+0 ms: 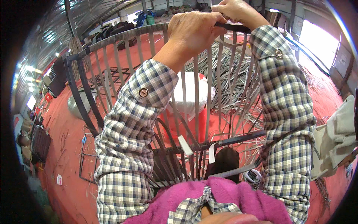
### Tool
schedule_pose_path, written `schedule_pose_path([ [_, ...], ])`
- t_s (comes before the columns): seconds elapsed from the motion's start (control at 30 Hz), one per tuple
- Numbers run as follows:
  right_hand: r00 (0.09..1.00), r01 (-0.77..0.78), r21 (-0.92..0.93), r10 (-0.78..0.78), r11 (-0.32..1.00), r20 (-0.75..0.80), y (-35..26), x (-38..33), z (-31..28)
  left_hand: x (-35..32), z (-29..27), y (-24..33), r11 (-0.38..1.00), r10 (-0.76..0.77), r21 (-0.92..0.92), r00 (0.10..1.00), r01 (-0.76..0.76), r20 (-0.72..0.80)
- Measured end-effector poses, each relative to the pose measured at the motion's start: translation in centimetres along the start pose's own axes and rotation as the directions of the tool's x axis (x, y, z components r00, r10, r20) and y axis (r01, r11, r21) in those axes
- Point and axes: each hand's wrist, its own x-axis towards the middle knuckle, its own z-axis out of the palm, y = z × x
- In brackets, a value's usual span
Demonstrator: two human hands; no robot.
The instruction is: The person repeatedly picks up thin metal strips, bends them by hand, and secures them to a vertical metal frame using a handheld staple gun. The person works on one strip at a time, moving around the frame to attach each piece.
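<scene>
A dark metal furniture frame stands before me, its curved top rail (123,36) wound with flat grey-brown strip at the left. Further right the rail is bare and dark. Long flat strips (196,86) run down from it to the lower rail (238,139), like an open fence. My left hand (192,31) is closed over the top rail where the winding ends. Just beyond it, my right hand (240,13) is above the rail with its fingers bent together; what they pinch is hidden. Two short white tags (185,145) hang by the lower rail.
Behind the frame lies a big heap of loose strips (227,74) on the red floor. A white bag (194,87) tops a red container. At right stands a chair draped in beige cloth (335,130). Thin metal frames (87,160) stand at left.
</scene>
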Motion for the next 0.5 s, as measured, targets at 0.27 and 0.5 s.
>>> schedule_pose_path([
  [0.27,0.994,-0.105,0.233,0.106,0.967,0.006,4.9,-22.9,-8.5,-1.8,1.8,-5.5,0.981,-0.185,-0.01,0.954,0.192,0.234],
  [0.5,0.414,-0.89,-0.211,0.523,0.404,-0.745,11.9,-49.9,-22.9,-3.4,2.4,-8.5,0.957,-0.279,0.01,0.912,0.289,0.302],
])
